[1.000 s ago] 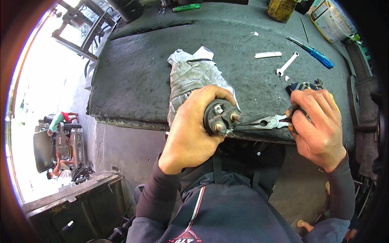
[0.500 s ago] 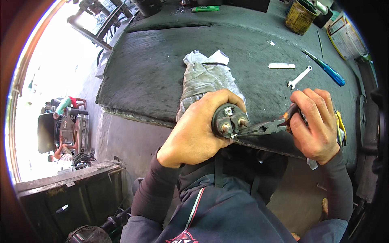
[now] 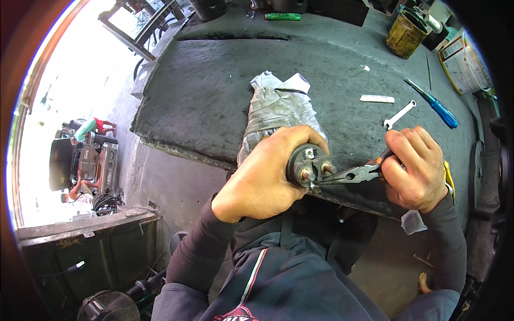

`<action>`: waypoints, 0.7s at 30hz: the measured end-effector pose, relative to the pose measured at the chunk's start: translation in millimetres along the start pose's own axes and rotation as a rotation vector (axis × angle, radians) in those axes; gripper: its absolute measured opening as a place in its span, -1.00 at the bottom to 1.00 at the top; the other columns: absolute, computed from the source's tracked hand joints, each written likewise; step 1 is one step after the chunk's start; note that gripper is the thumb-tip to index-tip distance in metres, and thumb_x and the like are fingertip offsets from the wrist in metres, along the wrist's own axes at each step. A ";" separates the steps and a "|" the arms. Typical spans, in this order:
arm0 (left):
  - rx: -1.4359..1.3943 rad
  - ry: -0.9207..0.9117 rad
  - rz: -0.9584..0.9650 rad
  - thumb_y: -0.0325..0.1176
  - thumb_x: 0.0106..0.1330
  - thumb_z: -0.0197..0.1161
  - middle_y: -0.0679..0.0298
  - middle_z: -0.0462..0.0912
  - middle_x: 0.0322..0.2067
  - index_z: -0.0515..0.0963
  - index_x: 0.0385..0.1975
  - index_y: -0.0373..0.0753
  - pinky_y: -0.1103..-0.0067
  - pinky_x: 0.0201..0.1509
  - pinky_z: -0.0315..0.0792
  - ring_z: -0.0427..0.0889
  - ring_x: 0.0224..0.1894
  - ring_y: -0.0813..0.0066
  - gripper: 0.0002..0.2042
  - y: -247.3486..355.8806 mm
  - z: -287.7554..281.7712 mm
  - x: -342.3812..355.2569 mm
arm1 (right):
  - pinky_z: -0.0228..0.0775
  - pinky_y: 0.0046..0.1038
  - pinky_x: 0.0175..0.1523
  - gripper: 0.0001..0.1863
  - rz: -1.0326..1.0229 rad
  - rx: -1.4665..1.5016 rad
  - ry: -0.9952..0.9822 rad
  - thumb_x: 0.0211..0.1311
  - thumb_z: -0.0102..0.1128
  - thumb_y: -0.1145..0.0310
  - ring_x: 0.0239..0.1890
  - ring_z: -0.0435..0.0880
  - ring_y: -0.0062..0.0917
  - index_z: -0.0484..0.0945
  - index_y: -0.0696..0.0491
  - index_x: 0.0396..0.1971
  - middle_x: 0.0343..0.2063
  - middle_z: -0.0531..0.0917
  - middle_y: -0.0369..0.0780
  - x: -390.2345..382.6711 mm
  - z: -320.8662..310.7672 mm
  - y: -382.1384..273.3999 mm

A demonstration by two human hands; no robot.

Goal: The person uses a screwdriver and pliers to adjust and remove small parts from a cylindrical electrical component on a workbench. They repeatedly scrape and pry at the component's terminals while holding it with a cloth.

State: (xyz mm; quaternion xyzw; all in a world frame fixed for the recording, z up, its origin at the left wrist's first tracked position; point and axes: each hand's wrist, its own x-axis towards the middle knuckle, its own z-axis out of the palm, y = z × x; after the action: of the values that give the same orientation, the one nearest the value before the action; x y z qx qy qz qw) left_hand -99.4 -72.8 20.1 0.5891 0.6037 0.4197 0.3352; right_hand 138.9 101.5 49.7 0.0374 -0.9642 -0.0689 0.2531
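Note:
My left hand (image 3: pixel 262 179) is wrapped round a starter solenoid (image 3: pixel 296 167), a round dark part with two copper threaded studs on the end turned up toward me. My right hand (image 3: pixel 412 168) grips long-nose pliers (image 3: pixel 357 174) by their handles, which the fingers partly cover. The slender jaws point left and reach a small metal tab at the solenoid's lower edge, beside the studs. Whether they pinch the tab cannot be made out. Beyond my left hand lies a grey, stained folded cloth (image 3: pixel 284 107) on the dark bench (image 3: pixel 198 91).
Right of the cloth lie a white strip (image 3: pixel 377 99), a wrench (image 3: pixel 400 115) and a blue-handled screwdriver (image 3: pixel 436 106). A yellow can (image 3: pixel 405 36) and white bucket (image 3: pixel 465 63) stand far right. A green lighter (image 3: pixel 282 16) lies at the back. Two people work by a vehicle (image 3: pixel 99 163) at left.
The scene has shifted slightly right and down in the picture, as the view moved. Both hands keep their holds, with the plier tips still at the solenoid's lower edge.

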 end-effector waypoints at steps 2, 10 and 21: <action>0.014 0.010 -0.025 -0.67 -0.02 0.45 0.25 0.72 -0.12 0.62 0.02 -0.21 0.46 0.17 0.54 0.70 -0.03 0.38 -0.49 2.2 0.4 -0.2 | 0.38 -0.32 -0.25 -0.72 0.020 0.004 -0.034 -0.19 0.47 0.40 -0.32 0.61 -0.36 0.47 0.07 -0.56 -0.23 0.67 -0.13 1.2 -7.7 -2.5; 0.059 0.113 -0.093 -0.63 0.03 0.53 0.25 0.72 -0.13 0.62 0.04 -0.20 0.48 0.16 0.55 0.71 -0.05 0.40 -0.50 4.8 10.4 -4.3 | 0.41 -0.19 -0.10 -0.77 0.315 -0.137 -0.281 -0.02 0.50 0.45 -0.19 0.63 -0.25 0.55 0.16 -0.52 -0.18 0.67 -0.13 14.2 -67.2 -49.3; 0.057 0.142 0.039 -0.66 0.01 0.50 0.22 0.70 -0.08 0.60 0.05 -0.21 0.45 0.20 0.53 0.71 0.01 0.28 -0.47 -7.7 16.5 -8.7 | 0.40 -0.15 -0.11 -0.68 0.448 -0.108 -0.413 -0.35 0.43 0.56 -0.20 0.58 -0.12 0.53 0.23 -0.47 -0.15 0.62 -0.07 32.9 -81.1 -72.9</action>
State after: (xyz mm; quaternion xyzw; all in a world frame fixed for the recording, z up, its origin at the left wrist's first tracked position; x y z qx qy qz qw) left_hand -87.2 -79.2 5.4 0.5789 0.6258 0.4496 0.2665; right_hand 153.0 16.7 124.5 -0.2042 -0.9745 -0.0685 0.0624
